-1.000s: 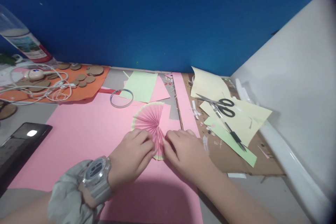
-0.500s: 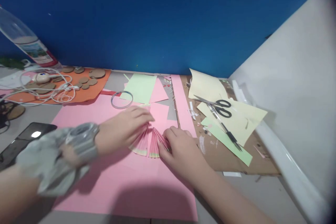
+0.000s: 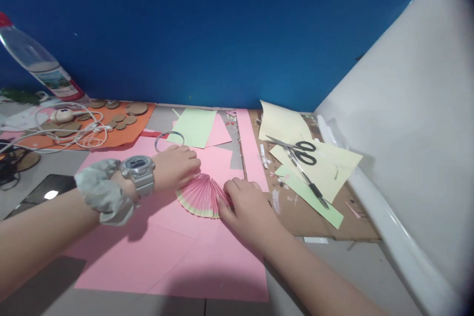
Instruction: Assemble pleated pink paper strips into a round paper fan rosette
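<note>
A pleated paper fan (image 3: 198,196), pink with a pale green rim, lies spread in a half circle on a large pink sheet (image 3: 163,261). My left hand (image 3: 177,167), with a grey watch and scrunchie at the wrist, has its curled fingers closed at the fan's upper left edge. The fingertips there are partly hidden. On the other side, my right hand (image 3: 252,210) pinches the folded pleats at the fan's right edge between thumb and fingers. A ring-shaped band (image 3: 169,141) lies just beyond my left hand.
Scissors (image 3: 305,152) and a pen (image 3: 309,180) rest on yellow and green paper over cardboard (image 3: 296,217) at right. At back left are a bottle (image 3: 55,76), white cables (image 3: 91,131) and orange paper (image 3: 135,131) with cardboard discs. A phone (image 3: 42,192) lies left. A blue wall stands behind.
My left hand has moved left and slightly away from me. The fan's left half now shows more fully, joined to the right pleats. My right hand still grips the right edge.
</note>
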Action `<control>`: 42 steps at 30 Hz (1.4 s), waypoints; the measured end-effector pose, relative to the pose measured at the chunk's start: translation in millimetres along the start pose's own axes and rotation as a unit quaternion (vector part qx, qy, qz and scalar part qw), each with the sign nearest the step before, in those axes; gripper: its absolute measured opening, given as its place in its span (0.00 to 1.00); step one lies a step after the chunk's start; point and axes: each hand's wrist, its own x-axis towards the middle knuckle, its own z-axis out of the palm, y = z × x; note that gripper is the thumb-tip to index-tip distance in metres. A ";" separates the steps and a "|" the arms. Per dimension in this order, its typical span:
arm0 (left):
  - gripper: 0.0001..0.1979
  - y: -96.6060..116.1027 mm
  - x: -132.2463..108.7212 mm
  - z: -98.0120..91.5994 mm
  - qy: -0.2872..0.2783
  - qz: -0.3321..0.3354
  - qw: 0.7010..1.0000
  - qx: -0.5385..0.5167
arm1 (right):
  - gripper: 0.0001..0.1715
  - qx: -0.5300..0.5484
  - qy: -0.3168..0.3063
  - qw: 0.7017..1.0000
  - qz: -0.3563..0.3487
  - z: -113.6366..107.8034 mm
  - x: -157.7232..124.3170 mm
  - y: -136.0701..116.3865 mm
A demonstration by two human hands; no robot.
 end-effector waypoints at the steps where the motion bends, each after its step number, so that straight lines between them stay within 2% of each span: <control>1: 0.10 4.3 -3.0 1.1 -0.009 -0.009 1.000 -0.019 | 0.10 -0.001 0.001 1.000 -0.001 -0.4 0.0 -0.1; 3: 0.12 13.5 -8.1 3.6 -0.017 -0.033 0.996 -0.079 | 0.10 -0.004 0.003 1.000 -0.003 -0.8 -0.1 -0.2; 5: 0.13 23.1 -11.5 6.4 -0.002 -0.073 0.990 -0.122 | 0.09 -0.006 0.002 1.000 -0.004 -0.7 -0.1 -0.5; 11: 0.15 43.6 -15.0 15.1 0.027 -0.155 0.973 -0.167 | 0.05 0.009 -0.014 1.000 -0.011 0.4 -1.4 0.6; 14: 0.17 46.6 -16.1 16.6 0.034 -0.163 0.971 -0.170 | 0.04 0.023 -0.028 0.999 -0.022 0.4 -1.6 2.2; 19: 0.21 47.6 -21.3 11.9 0.057 -0.139 0.972 -0.180 | 0.08 0.018 -0.019 0.999 -0.020 0.2 -1.4 2.3; 22: 0.24 47.9 -35.1 5.7 0.062 -0.134 0.971 -0.190 | 0.10 -0.002 0.003 1.000 -0.013 0.1 -2.1 3.3; 25: 0.25 48.7 -60.1 2.3 0.053 -0.159 0.964 -0.208 | 0.09 -0.015 0.018 1.000 -0.005 0.3 -2.2 7.1; 28: 0.29 52.3 -85.9 8.5 0.029 -0.177 0.964 -0.197 | 0.09 -0.019 0.021 1.000 0.001 1.0 -0.9 11.7; 31: 0.25 58.2 -100.4 20.1 0.040 -0.213 0.960 -0.179 | 0.08 0.000 0.020 0.999 -0.025 1.8 0.4 14.2; 36: 0.19 59.1 -95.8 24.6 0.049 -0.171 0.968 -0.179 | 0.13 0.045 0.026 0.997 -0.056 1.7 -0.8 15.5; 39: 0.18 48.0 -84.0 20.8 0.061 -0.133 0.977 -0.155 | 0.18 0.059 0.016 0.996 -0.066 0.7 -1.5 17.0; 42: 0.19 33.4 -71.8 18.9 0.075 -0.092 0.983 -0.137 | 0.18 0.053 0.008 0.996 -0.067 0.0 -0.8 18.8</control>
